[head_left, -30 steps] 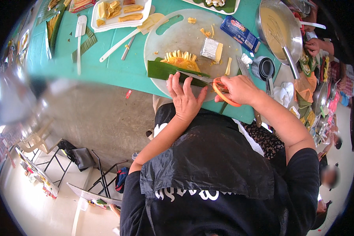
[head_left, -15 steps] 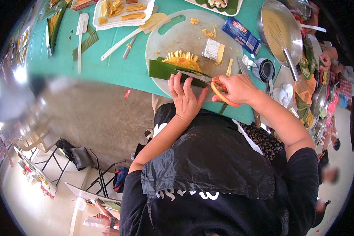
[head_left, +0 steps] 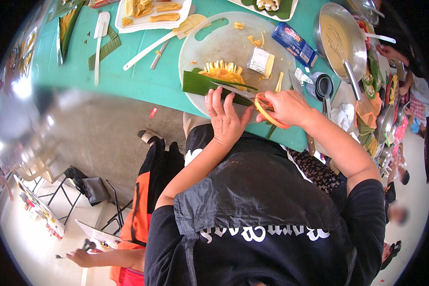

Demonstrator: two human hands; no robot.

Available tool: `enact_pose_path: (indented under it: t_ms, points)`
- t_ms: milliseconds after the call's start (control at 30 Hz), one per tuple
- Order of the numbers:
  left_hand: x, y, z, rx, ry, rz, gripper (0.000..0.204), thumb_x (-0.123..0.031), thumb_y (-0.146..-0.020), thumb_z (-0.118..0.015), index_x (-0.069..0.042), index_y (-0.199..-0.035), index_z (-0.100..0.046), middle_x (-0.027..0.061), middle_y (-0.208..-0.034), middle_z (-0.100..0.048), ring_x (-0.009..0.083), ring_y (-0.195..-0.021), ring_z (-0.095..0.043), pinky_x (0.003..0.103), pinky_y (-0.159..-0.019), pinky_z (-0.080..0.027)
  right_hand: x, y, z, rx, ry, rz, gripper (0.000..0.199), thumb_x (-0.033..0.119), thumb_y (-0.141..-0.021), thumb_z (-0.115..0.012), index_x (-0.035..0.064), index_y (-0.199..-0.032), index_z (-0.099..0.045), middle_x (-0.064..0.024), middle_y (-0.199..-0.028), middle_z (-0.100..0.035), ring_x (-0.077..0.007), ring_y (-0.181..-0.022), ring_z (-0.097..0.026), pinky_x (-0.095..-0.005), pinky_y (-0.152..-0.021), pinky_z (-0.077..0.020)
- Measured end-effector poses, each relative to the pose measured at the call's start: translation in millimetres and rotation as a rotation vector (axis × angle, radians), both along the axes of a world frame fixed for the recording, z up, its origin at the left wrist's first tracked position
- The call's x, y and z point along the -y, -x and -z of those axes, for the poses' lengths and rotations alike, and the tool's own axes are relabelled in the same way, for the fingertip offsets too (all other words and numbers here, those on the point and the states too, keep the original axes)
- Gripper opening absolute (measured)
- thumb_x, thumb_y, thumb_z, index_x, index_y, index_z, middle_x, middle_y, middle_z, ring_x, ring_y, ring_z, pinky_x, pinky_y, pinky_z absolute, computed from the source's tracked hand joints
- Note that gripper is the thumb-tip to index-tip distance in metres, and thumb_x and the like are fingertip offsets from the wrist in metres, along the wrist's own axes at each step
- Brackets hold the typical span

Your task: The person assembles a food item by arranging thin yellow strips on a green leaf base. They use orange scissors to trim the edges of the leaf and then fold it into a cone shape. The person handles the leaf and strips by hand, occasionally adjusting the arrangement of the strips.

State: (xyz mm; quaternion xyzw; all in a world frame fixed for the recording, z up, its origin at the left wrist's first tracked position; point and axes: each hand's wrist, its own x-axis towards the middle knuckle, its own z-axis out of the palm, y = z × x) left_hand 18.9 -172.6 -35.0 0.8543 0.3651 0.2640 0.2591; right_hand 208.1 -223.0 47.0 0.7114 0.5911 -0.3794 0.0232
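A piece of banana leaf (head_left: pixel 195 84) lies on the near part of a white chopping board (head_left: pixel 200 55). Yellow food topped with a row of pale strips (head_left: pixel 222 72) rests against its far side. My left hand (head_left: pixel 225 117) holds the near edge of the leaf, fingers over it and thumb toward the right. In my right hand (head_left: pixel 291 109) are scissors with orange handles (head_left: pixel 271 119), their blades pointing left along the leaf just beyond my left fingertips. Part of the leaf is hidden under my fingers.
A foil-wrapped block (head_left: pixel 260 61), a blue box (head_left: pixel 291 43) and measuring cups (head_left: pixel 324 86) sit around the board's right side. Farther right is a metal bowl (head_left: pixel 319 28) with batter and a whisk. A knife (head_left: pixel 298 86) lies near my right wrist. Another person (head_left: pixel 137 205) is behind at lower left.
A person in orange and black has come into view at the lower left. My hands, the scissors and the leaf stay almost as they were; the whole view has shifted slightly.
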Motion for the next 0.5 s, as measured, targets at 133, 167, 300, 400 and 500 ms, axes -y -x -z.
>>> enact_pose_path:
  t_ms: [133,167,300,400,500]
  points:
    - [0.5,0.8,2.4,0.005,0.001,0.001,0.064,-0.032,-0.071,-0.075,-0.002,-0.118,-0.043,0.0232,-0.130,-0.033,0.0448,-0.124,-0.029,0.056,-0.103,-0.027,-1.1,1.3,-0.1,0.000,-0.006,0.005,0.061,0.062,-0.070,-0.068,0.0048,-0.089,-0.059,-0.0168,-0.067,-0.063,-0.0376,-0.065,-0.063,-0.0440,-0.057,-0.0497]
    - [0.4,0.8,2.6,0.004,-0.002,-0.001,0.064,-0.032,-0.071,-0.075,-0.002,-0.118,-0.043,0.0232,-0.131,-0.033,0.0447,-0.124,-0.029,0.056,-0.103,-0.027,-1.6,1.7,-0.5,0.005,-0.009,0.000,0.061,0.062,-0.070,-0.068,0.0047,-0.089,-0.059,-0.0169,-0.067,-0.063,-0.0376,-0.065,-0.063,-0.0440,-0.057,-0.0497]
    - [0.9,1.2,2.3,0.003,0.002,-0.003,0.064,-0.032,-0.071,-0.075,-0.002,-0.118,-0.043,0.0229,-0.131,-0.033,0.0445,-0.124,-0.028,0.056,-0.104,-0.027,-8.8,3.5,-7.4,0.017,0.046,-0.015,0.067,0.068,-0.071,-0.062,0.0039,-0.091,-0.061,-0.0181,-0.071,-0.064,-0.0375,-0.069,-0.064,-0.0451,-0.062,-0.0509]
    - [0.2,0.8,1.7,0.008,0.006,0.003,0.065,-0.031,-0.071,-0.076,-0.001,-0.118,-0.042,0.0234,-0.131,-0.033,0.0450,-0.124,-0.028,0.056,-0.104,-0.027,-9.2,5.3,-7.4,0.013,0.010,0.002,0.064,0.065,-0.070,-0.065,0.0041,-0.088,-0.060,-0.0176,-0.069,-0.063,-0.0380,-0.067,-0.063,-0.0449,-0.060,-0.0500]
    - [-0.4,1.2,-0.4,0.001,0.013,0.016,0.068,-0.029,-0.070,-0.078,0.000,-0.119,-0.040,0.0246,-0.130,-0.032,0.0460,-0.124,-0.028,0.055,-0.103,-0.026,-7.7,4.4,-3.8,0.009,-0.014,0.008,0.060,0.062,-0.070,-0.068,0.0045,-0.085,-0.059,-0.0171,-0.066,-0.062,-0.0383,-0.064,-0.062,-0.0446,-0.057,-0.0492]
